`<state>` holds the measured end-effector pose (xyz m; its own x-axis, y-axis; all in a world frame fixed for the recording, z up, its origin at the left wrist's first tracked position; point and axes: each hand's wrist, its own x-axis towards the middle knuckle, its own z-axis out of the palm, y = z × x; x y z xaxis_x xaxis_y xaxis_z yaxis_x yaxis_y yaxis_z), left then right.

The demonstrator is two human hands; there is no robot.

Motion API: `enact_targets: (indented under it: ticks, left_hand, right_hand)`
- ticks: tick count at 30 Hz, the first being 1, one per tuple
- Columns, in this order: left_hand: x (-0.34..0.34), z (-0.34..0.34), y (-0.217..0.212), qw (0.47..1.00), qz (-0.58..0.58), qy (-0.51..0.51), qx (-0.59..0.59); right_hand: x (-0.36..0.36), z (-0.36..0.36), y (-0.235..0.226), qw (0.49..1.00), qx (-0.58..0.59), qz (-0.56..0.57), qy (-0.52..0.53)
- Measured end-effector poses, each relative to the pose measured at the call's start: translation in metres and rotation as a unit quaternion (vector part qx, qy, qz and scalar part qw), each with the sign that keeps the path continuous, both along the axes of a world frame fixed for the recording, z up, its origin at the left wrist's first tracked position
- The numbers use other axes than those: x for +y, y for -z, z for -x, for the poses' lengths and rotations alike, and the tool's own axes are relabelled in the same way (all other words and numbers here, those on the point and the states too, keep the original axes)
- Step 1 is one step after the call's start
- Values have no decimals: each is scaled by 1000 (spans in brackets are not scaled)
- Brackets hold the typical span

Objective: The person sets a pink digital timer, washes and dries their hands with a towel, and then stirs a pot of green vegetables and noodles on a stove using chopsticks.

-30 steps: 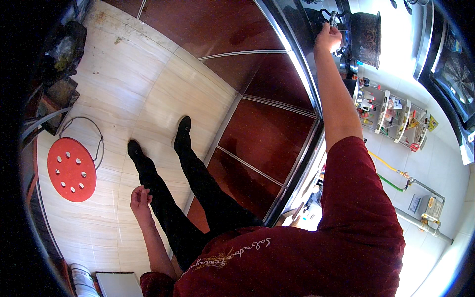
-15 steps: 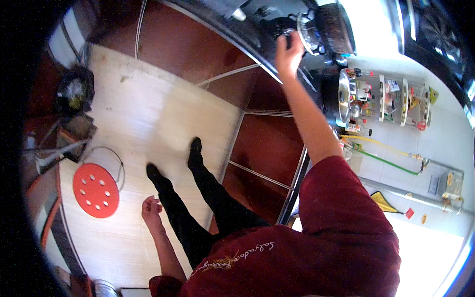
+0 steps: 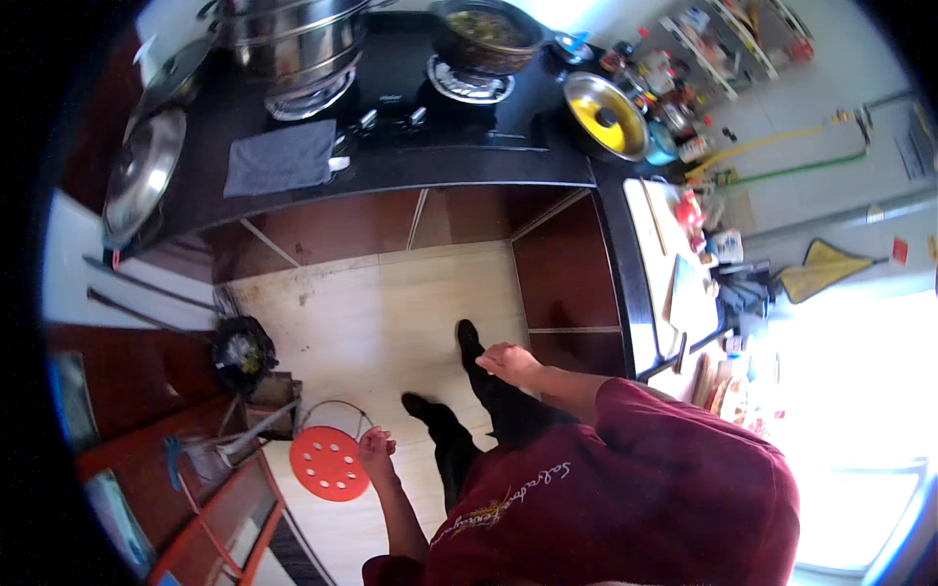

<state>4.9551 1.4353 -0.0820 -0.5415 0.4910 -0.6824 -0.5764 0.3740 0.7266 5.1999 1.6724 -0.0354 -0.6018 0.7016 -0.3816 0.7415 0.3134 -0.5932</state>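
My left hand (image 3: 376, 452) hangs low beside the round red stool (image 3: 329, 463), its fingers curled in. Whether something small is between those fingers is too blurred to tell. In front of my thigh is my right hand (image 3: 508, 363), its fingers bent together with nothing visible in them. Neither hand touches the counter. On the black gas stove stand a tall steel steamer pot (image 3: 290, 49) at left and a dark pot with food inside (image 3: 487, 39) at right. A grey cloth (image 3: 281, 158) lies along the front edge.
A steel-rimmed pan showing yellow, with a black knob (image 3: 607, 116), sits in the counter corner near bottles. At left, a steel lid (image 3: 147, 176) leans. A black-bagged bin (image 3: 242, 354) stands on the floor. A white cutting board (image 3: 692, 296) rests on the right counter.
My right hand has come down from beside the pot on the stove to in front of my thigh. The view has turned, bringing the whole stove into sight. My left hand stays low.
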Motion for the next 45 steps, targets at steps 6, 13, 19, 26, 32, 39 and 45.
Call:
enact_targets:
  ticks: [6, 13, 19, 26, 32, 39, 45]
  left_hand:
    - [46, -2, -29, 994, 0, 104, 27]
    - [147, -28, -72, 978, -20, 196, 68]
    - [223, -73, -102, 978, -41, 187, 85]
    - [276, -110, -115, 977, -23, 193, 83]
    - [354, -104, -121, 949, -61, 288, 109]
    - [415, -111, -99, 916, -57, 394, 46]
    - [493, -119, -113, 820, -86, 564, 45]
  right_hand:
    - [19, -41, -23, 994, -100, 32, 34]
    - [62, -90, -22, 992, -72, 57, 84]
    - [120, -125, -41, 996, 6, 41, 83]
    - [192, -159, -51, 989, 12, 31, 142]
    - [211, -193, -49, 980, -9, 28, 198]
    - [199, -185, -41, 969, -58, 97, 219]
    - [214, -159, -68, 946, -47, 70, 312]
